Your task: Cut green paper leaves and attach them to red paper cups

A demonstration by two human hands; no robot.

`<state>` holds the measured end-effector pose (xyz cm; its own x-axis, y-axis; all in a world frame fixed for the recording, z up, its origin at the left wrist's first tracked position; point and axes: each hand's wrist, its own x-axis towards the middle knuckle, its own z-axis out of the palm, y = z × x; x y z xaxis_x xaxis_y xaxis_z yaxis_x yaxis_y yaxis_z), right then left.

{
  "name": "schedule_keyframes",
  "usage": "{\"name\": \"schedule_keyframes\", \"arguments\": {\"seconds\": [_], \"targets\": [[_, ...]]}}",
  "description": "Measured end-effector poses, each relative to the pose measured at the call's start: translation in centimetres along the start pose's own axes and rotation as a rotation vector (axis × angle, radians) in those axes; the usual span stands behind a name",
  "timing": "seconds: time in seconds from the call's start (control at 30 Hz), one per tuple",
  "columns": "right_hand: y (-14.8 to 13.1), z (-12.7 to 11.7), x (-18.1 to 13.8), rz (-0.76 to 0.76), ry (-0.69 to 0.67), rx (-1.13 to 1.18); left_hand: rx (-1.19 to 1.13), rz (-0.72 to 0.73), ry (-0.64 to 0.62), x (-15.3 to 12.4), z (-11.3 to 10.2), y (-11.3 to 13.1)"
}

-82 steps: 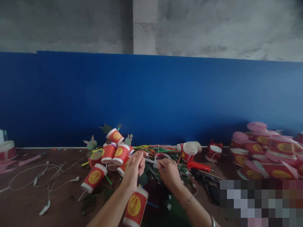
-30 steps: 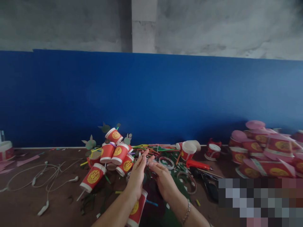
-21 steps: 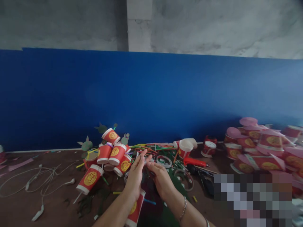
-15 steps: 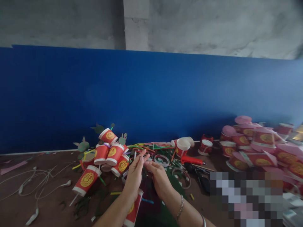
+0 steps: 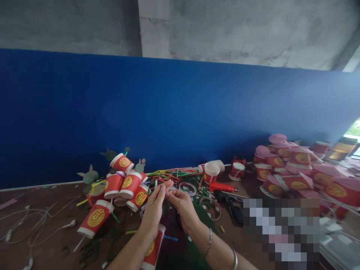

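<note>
My left hand point(image 5: 154, 210) and my right hand point(image 5: 184, 210) meet at the fingertips above the cluttered table. Both have their fingers pressed together; whatever lies between them is too small or hidden to make out. Beneath my left wrist lies a red paper cup point(image 5: 154, 253) with a yellow emblem, partly covered by the forearm. A blue straw point(image 5: 170, 238) sticks out beside that cup. Just beyond my fingers are a pile of coloured straws point(image 5: 171, 173) and a whitish tape roll point(image 5: 188, 188).
Left stands a stack of red cups point(image 5: 131, 183) with grey-green rabbit-shaped cutouts point(image 5: 90, 175). White earphones point(image 5: 69, 224) lie at far left. Rightward are a red tool point(image 5: 222, 186), a brownish tape roll point(image 5: 216, 210), a black-handled object point(image 5: 236, 212) and many pink-topped cups point(image 5: 302, 161). A blue panel point(image 5: 180, 112) rises behind.
My fingertips have come closer together, and the left fingers are less stretched out. The view has turned slightly right, so everything sits further left. The cups and tools stay in place.
</note>
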<state>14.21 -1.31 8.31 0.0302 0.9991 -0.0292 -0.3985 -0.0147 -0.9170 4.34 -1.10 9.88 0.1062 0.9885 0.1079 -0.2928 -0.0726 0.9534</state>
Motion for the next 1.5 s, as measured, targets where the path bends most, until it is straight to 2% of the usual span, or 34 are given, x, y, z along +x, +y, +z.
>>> {"name": "schedule_keyframes", "arguments": {"seconds": [0.7, 0.9, 1.1, 1.23, 1.37, 1.5], "targets": [[-0.4, 0.4, -0.3, -0.072, -0.032, -0.081, -0.107, -0.072, 0.013, 0.3, -0.7, -0.6], [-0.1, -0.1, 0.1, -0.214, -0.05, -0.248, -0.027, -0.122, 0.014, 0.5, -1.1, -0.4], [-0.3, -1.0, 0.8, -0.308, -0.031, -0.479, 0.304, 0.002, 0.089, 1.6, -1.8, -0.8], [-0.7, -1.3, 1.0, -0.341, -0.023, -0.593, 0.467, 0.153, 0.087, 2.1, -2.2, -0.9], [-1.1, -1.5, 0.9, -0.356, -0.006, -0.609, 0.596, 0.32, 0.123, 2.1, -2.3, -0.9], [-1.6, -1.3, 0.7, -0.357, 0.034, -0.493, 0.617, 0.345, 0.188, 2.0, -2.2, -0.7]]}}
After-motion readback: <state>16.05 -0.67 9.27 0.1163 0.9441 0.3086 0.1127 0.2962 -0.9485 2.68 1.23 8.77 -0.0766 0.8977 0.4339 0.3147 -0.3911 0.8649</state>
